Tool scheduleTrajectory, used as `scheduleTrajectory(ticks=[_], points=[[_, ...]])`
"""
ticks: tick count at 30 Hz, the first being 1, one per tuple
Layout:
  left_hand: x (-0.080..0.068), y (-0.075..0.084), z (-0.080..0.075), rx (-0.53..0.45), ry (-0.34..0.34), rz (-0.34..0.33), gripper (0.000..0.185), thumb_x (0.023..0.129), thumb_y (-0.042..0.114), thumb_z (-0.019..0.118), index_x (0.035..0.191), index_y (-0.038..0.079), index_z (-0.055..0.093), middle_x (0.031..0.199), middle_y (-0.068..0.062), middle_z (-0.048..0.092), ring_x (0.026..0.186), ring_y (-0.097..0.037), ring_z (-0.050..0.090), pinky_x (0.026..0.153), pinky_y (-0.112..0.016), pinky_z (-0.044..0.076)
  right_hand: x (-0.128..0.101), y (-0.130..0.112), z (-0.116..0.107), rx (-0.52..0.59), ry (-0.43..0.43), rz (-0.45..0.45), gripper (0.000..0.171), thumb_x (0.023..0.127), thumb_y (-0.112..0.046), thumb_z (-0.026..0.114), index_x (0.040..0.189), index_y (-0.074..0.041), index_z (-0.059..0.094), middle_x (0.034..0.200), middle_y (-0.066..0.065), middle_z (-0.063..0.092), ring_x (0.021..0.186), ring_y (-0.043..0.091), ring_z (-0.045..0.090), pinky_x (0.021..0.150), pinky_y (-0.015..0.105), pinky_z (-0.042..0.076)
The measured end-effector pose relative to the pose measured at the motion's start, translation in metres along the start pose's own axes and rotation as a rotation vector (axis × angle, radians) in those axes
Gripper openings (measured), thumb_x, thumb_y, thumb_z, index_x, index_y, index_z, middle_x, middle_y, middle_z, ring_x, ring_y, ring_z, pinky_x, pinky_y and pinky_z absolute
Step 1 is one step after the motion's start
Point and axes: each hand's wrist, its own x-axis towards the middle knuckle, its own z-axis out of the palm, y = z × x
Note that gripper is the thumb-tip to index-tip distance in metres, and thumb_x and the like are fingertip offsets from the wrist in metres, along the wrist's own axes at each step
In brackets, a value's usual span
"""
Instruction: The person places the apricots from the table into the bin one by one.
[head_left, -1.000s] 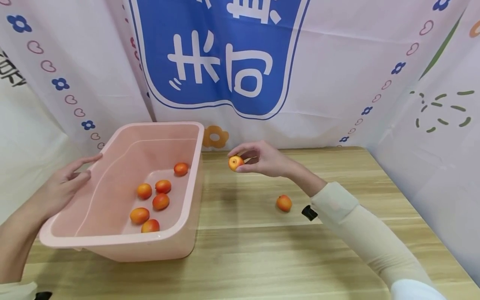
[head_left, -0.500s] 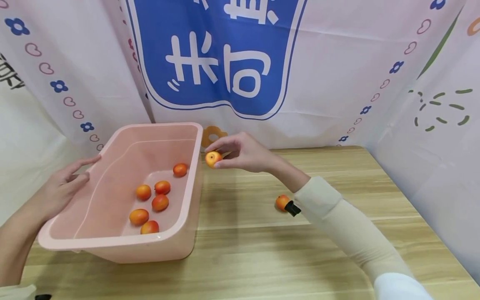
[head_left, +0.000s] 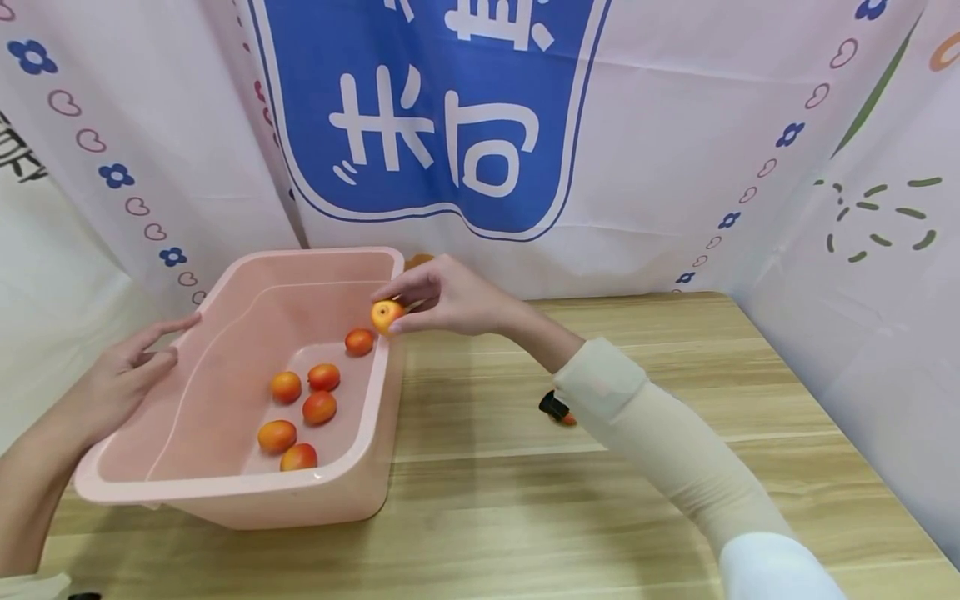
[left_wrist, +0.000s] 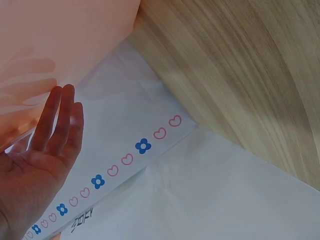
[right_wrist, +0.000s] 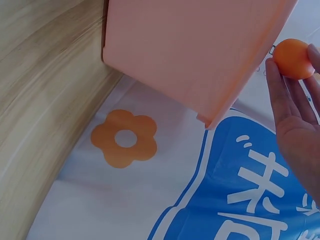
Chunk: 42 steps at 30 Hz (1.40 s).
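My right hand [head_left: 461, 300] pinches a small yellow-orange fruit [head_left: 386, 317] between thumb and fingers, its dimpled end towards the head view. The fruit overlaps the right rim of the pink basin [head_left: 210, 490], near the far corner. In the right wrist view the same fruit [right_wrist: 292, 59] sits at the fingertips, above the rim. My left hand [head_left: 123, 379] grips the basin's left rim, thumb over the inner side. Seen from the left wrist, its fingers [left_wrist: 62, 125] lie along the outer wall. Several orange-red fruits [head_left: 286, 387] lie on the basin floor.
Another fruit [head_left: 570, 420] lies on the wooden table [head_left: 480, 517], mostly hidden behind a black clip [head_left: 555, 407] at the right sleeve. A printed white cloth [head_left: 645, 167] hangs behind the table and along both sides.
My right hand has carried its fruit leftward from over the table to the basin's right rim. The sleeve now covers much of the fruit on the table. My left hand keeps its hold.
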Motion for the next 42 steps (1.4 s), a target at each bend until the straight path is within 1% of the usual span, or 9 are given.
scheduleTrajectory(ticks=[5,14,16,22,26,30,36,42], points=[[0.000,0.001,0.000,-0.008,0.006,0.001,0.063,0.107,0.001,0.047,0.141,0.054,0.052,0.118,0.045,0.046,0.095,0.023,0.051,0.072,-0.004,0.041,0.014,-0.004,0.007,0.002,-0.028,0.010,0.040,0.089,-0.002,0.081,0.127,0.006,0.070,0.119,0.015,0.074,0.107,0.016,0.072,0.091,0.027,0.057],[0.000,0.003,0.001,0.006,0.009,0.000,0.063,0.108,0.002,0.047,0.141,0.055,0.050,0.118,0.046,0.045,0.095,0.024,0.050,0.073,-0.003,0.040,0.035,-0.013,0.021,-0.003,-0.094,-0.014,0.041,0.090,-0.001,0.079,0.129,0.007,0.068,0.119,0.016,0.073,0.105,0.015,0.071,0.092,0.024,0.055],[0.000,0.003,0.001,0.007,0.008,-0.007,0.062,0.108,0.002,0.046,0.140,0.056,0.050,0.117,0.045,0.045,0.094,0.023,0.051,0.072,-0.004,0.041,0.041,-0.016,0.024,-0.015,-0.110,-0.004,0.042,0.090,-0.002,0.080,0.130,0.007,0.068,0.120,0.015,0.073,0.106,0.014,0.071,0.092,0.022,0.055],[0.000,0.003,0.002,0.009,0.013,-0.016,0.062,0.108,0.004,0.047,0.140,0.056,0.049,0.116,0.046,0.044,0.094,0.024,0.050,0.071,-0.005,0.043,0.058,-0.018,0.038,-0.083,-0.176,0.071,0.042,0.091,-0.005,0.079,0.132,0.003,0.068,0.123,0.011,0.072,0.104,0.010,0.070,0.089,0.018,0.054],[0.000,0.003,0.003,0.006,0.021,-0.012,0.061,0.108,0.004,0.047,0.139,0.056,0.050,0.116,0.046,0.044,0.094,0.024,0.050,0.071,-0.004,0.042,0.069,-0.016,0.047,-0.107,-0.197,0.083,0.038,0.091,-0.004,0.078,0.128,0.003,0.070,0.119,0.012,0.072,0.101,0.012,0.070,0.086,0.016,0.054],[0.000,0.004,0.003,-0.004,0.028,-0.001,0.062,0.108,0.002,0.047,0.138,0.056,0.051,0.116,0.046,0.045,0.094,0.024,0.051,0.072,-0.003,0.041,0.080,-0.014,0.055,-0.147,-0.210,0.107,0.036,0.091,-0.006,0.080,0.126,-0.001,0.072,0.113,0.006,0.073,0.102,0.011,0.068,0.084,0.013,0.053],[0.000,0.002,0.002,0.027,0.015,-0.019,0.062,0.108,0.004,0.047,0.140,0.057,0.049,0.117,0.046,0.043,0.094,0.024,0.049,0.071,-0.005,0.042,0.096,-0.012,0.068,-0.227,-0.250,0.120,0.038,0.089,-0.009,0.082,0.126,-0.004,0.072,0.111,0.002,0.072,0.105,0.011,0.065,0.084,0.011,0.051],[0.000,-0.002,-0.001,0.050,-0.011,-0.040,0.057,0.109,0.007,0.047,0.150,0.046,0.048,0.117,0.045,0.043,0.093,0.022,0.051,0.070,-0.007,0.044,0.111,-0.008,0.075,-0.211,-0.247,0.158,0.039,0.090,-0.006,0.080,0.128,-0.003,0.070,0.114,0.003,0.071,0.106,0.011,0.063,0.083,0.011,0.051]])
